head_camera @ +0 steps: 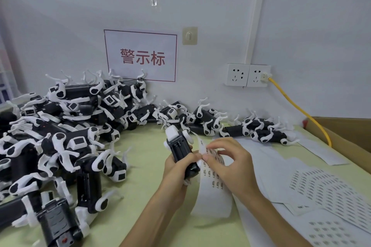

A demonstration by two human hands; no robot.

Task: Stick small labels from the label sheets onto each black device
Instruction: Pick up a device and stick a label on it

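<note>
left hand [174, 174]: fingers wrapped round black device [180, 149] | right hand [232, 166]: fingers pinching the curled label sheet [212, 198] right beside it | both over the bench [148, 146]

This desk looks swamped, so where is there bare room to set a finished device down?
Barest is the pale green tabletop between the heap of black-and-white devices on the left and the left hand gripping one black device. Crowded: that heap, the row of devices along the wall, and the white label sheets on the right.
</note>
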